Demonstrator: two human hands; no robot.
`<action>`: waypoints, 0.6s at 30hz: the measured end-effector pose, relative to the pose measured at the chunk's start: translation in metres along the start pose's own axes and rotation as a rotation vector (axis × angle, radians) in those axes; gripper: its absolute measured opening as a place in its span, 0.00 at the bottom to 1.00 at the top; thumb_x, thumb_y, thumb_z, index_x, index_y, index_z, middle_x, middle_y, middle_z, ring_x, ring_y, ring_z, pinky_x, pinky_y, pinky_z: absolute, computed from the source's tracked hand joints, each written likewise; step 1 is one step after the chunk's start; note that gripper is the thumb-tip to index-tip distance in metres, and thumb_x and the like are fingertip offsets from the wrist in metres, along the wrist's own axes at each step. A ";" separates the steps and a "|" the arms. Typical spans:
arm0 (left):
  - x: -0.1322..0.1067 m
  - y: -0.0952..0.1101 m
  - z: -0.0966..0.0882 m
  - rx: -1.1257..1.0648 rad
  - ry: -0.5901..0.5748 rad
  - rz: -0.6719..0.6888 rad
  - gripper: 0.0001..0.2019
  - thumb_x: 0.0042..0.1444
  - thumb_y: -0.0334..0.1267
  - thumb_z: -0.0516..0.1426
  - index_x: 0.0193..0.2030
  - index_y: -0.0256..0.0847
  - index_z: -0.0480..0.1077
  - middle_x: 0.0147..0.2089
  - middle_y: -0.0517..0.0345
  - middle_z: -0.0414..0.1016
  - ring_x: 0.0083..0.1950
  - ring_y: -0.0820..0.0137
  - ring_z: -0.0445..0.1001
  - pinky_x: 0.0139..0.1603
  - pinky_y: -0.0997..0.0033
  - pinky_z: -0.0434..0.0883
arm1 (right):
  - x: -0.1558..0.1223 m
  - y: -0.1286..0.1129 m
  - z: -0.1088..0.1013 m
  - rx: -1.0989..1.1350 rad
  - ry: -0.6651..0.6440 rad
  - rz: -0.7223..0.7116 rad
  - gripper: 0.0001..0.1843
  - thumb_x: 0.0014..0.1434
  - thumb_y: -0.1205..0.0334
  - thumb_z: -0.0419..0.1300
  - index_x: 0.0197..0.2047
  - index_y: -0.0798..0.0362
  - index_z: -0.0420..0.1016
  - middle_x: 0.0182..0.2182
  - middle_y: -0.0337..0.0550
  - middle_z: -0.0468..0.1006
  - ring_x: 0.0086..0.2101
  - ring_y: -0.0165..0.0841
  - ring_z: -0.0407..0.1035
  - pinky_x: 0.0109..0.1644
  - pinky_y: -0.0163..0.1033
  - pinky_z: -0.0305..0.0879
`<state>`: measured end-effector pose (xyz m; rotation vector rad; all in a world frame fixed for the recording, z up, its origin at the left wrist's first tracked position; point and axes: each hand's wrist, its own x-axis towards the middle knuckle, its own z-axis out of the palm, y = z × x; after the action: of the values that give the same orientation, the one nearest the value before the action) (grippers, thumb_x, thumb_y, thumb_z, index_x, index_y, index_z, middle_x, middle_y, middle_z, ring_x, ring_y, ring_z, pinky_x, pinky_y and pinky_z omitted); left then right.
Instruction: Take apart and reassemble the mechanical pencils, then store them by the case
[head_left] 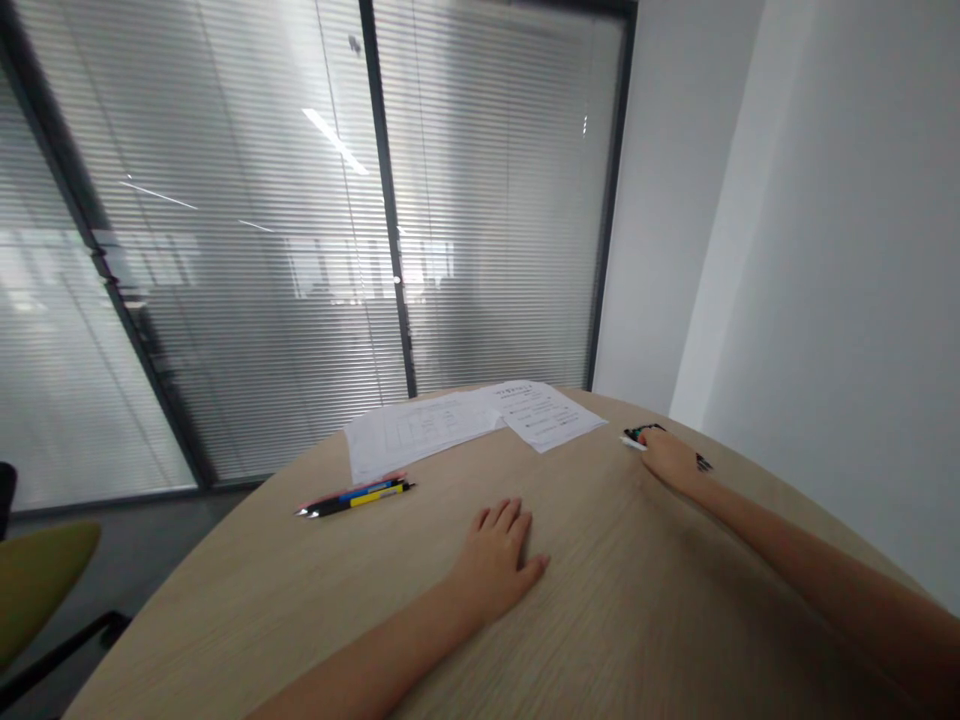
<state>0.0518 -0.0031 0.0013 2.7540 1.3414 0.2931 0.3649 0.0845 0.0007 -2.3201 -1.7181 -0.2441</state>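
Observation:
My left hand (496, 556) lies flat on the light wooden round table (315, 610), palm down, fingers stretched out and holding nothing. My right hand (670, 460) reaches far to the right edge and closes on a cluster of markers (640, 435), whose dark and green ends stick out past my fingers. Several pens (356, 495) in red, blue and yellow lie together to the left of my left hand. Two printed paper sheets, a larger one (416, 428) and a smaller one (551, 413), rest at the table's far edge.
A glass wall with closed blinds (300, 250) stands behind the table. A white wall (840, 250) is close on the right. A yellow-green chair (37, 585) sits at the lower left, beside the table.

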 end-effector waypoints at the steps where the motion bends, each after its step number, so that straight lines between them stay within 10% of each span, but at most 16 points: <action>1: 0.000 0.000 0.001 0.000 0.001 0.001 0.26 0.53 0.48 0.44 0.55 0.34 0.56 0.60 0.46 0.52 0.60 0.61 0.49 0.58 0.57 0.48 | 0.002 -0.002 0.000 -0.005 -0.002 0.001 0.14 0.50 0.72 0.46 0.36 0.56 0.71 0.35 0.51 0.74 0.36 0.39 0.68 0.32 0.36 0.59; 18: -0.001 -0.001 0.001 -0.018 0.003 0.001 0.26 0.53 0.49 0.43 0.55 0.35 0.55 0.60 0.46 0.51 0.60 0.60 0.49 0.58 0.56 0.48 | 0.011 -0.012 -0.002 0.011 -0.051 -0.019 0.12 0.51 0.66 0.49 0.34 0.58 0.72 0.34 0.52 0.75 0.35 0.37 0.69 0.31 0.34 0.58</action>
<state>0.0512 -0.0032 0.0002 2.7408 1.3310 0.3079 0.3568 0.0968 0.0069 -2.3232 -1.7612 -0.1800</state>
